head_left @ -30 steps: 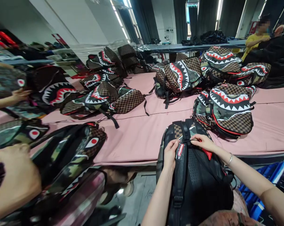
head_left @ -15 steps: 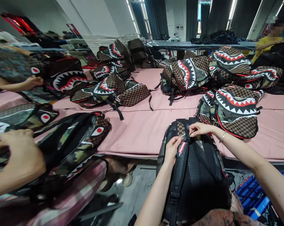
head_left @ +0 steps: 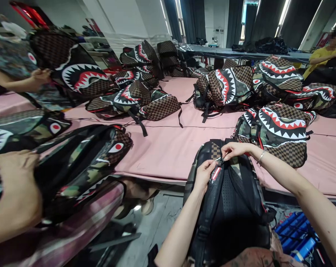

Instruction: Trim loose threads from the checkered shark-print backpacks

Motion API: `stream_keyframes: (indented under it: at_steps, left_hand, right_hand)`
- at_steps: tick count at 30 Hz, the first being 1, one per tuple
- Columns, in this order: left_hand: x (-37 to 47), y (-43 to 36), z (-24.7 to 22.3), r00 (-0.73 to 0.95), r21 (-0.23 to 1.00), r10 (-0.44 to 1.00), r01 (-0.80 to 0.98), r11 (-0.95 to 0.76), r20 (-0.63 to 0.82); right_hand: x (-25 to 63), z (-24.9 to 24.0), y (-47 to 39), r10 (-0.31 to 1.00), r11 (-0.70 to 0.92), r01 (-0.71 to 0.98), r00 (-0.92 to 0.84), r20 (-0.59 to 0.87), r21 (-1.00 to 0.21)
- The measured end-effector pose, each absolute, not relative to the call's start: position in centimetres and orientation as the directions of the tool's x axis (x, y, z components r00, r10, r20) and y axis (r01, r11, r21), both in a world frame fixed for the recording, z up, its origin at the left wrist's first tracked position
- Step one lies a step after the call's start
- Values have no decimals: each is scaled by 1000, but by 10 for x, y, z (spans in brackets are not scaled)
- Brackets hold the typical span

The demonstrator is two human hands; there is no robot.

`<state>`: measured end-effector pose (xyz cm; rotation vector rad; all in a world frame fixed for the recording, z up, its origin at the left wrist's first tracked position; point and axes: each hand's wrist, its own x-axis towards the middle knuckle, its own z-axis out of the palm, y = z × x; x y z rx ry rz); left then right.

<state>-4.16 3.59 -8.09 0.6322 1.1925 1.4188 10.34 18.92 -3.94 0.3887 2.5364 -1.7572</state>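
A black backpack (head_left: 226,207) leans against the table edge in front of me, its strap side facing up. Near its top, my left hand (head_left: 204,174) pinches the upper end of a shoulder strap (head_left: 209,207), just above a red-and-white label (head_left: 216,173). My right hand (head_left: 233,149) is closed in a pinch right beside it. Between the fingertips sits a small dark piece at the strap's end, too small to make out. A brown checkered patch (head_left: 216,150) shows behind the fingers.
Shark-mouth backpacks (head_left: 282,128) lie on the pink table (head_left: 162,148), with more (head_left: 226,85) behind. At left, a co-worker's hand (head_left: 17,181) rests on a camouflage backpack (head_left: 87,163); another person's hand (head_left: 40,78) holds a checkered one (head_left: 81,74). Blue bundles (head_left: 298,230) lie low at right.
My hands stay together at the strap's top, the right one shifting very slightly left. At far left, another person's checkered backpack has been raised more upright.
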Motion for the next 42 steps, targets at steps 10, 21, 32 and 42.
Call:
stream_keyframes:
  at_steps: [10,21,32,42]
  left_hand:
    - [-44,35,-82,-248,901,939,-418,117,-237]
    - [-44,34,-77,-250,899,938,-421,117,-240]
    - [-43,36,-78,-263,900,936,-422,109,-236]
    - [-46,33,-76,-217,823,934,-555,120,-282]
  right_hand:
    - [104,-47,198,176,309,235,-966,-188,-922]
    - [95,-39,188,122,344,221,-974,-190,-913]
    - [82,-36,176,52,343,240,-970,-236,-908]
    - [75,-33,157,36,433,151,-988,-150,-889]
